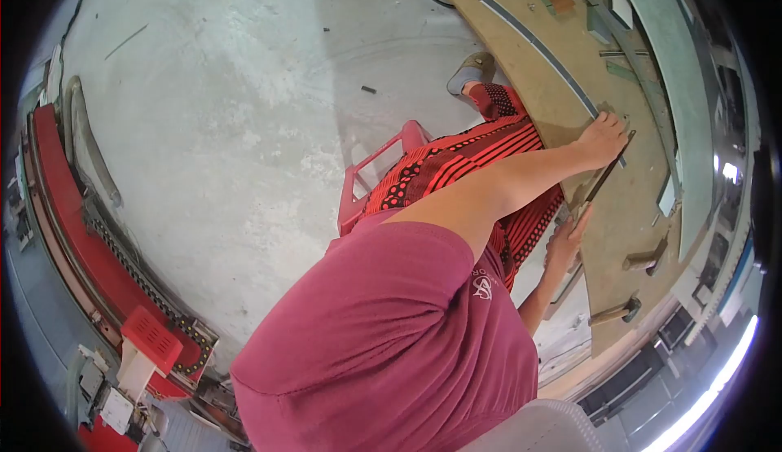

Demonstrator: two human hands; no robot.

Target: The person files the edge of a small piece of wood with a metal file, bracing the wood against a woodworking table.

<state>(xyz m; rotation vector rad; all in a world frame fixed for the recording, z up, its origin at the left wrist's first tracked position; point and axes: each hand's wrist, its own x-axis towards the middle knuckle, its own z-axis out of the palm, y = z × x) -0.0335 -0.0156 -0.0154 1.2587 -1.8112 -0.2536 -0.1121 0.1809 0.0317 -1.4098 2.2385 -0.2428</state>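
Dark, thin strip (604,173), one, flat on the brown workbench (562,110); left hand (603,138) clamped over its far end, right hand (566,244) grasping its near end. Best held level, both ends pressed evenly. Further out: wood-handled tools (643,258), two; grey strip (533,41), one; red stool (366,179), one

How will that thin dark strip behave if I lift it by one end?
The strip is long and thin, so it would probably sag if held by one end. It looks flat, so it is likely light and unlikely to roll on the board.
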